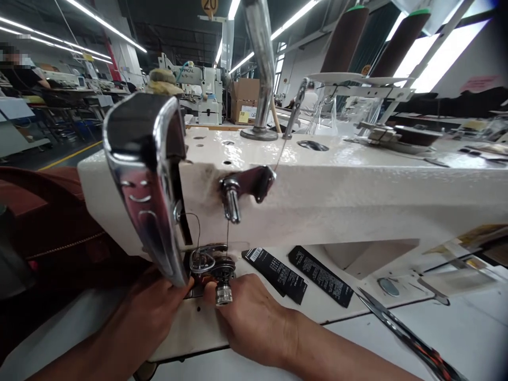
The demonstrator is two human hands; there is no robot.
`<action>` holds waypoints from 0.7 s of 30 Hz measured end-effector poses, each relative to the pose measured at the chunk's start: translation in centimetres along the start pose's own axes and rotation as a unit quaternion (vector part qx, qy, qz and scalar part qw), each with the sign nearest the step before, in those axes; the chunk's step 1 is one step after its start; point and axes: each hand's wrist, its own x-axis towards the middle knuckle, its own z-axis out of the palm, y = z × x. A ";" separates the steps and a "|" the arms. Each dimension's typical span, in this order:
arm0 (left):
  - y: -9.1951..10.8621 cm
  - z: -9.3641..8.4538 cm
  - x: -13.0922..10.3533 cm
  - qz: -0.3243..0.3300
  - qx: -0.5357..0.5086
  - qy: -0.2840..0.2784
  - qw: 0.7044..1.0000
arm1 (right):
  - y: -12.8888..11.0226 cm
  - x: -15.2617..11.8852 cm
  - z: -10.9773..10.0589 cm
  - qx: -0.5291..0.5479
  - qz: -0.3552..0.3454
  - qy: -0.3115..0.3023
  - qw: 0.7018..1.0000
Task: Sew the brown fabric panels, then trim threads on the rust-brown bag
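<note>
A white sewing machine (317, 190) spans the view, its chrome guard (148, 196) standing in front of the needle area. My left hand (145, 309) is curled low behind that guard, its fingers largely hidden, beside dark red fabric (83, 248) with a zipper. Close by on the right, my right hand (257, 317) has bent fingers pressed together beneath the thread tension knob (224, 295). A small reddish-brown piece shows between the two hands; what each hand pinches is hidden. Thread runs down from the take-up lever area to the tension discs (224, 267).
Black printed labels (321, 275) lie on the machine bed right of my right hand. Further right rest metal scissors (408, 333). Brown thread cones (345, 39) stand on top at the back. Beyond are a cardboard box (244, 98), other machines and a seated person (24, 74).
</note>
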 end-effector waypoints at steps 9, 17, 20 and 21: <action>-0.2 0.1 0.5 -0.015 -0.088 0.037 0.995 | -1.0 0.4 -0.6 -0.049 -0.035 -0.035 0.998; -1.2 -1.3 2.0 0.001 -0.149 0.060 0.987 | -1.2 -0.3 -1.0 -0.109 -0.060 -0.050 0.991; -1.7 -1.1 1.7 0.026 -0.149 0.025 0.988 | -1.3 -0.2 -1.1 -0.123 -0.062 -0.057 0.989; -1.9 -1.0 1.5 0.037 -0.146 0.009 0.989 | -1.3 -0.1 -1.1 -0.123 -0.060 -0.062 0.989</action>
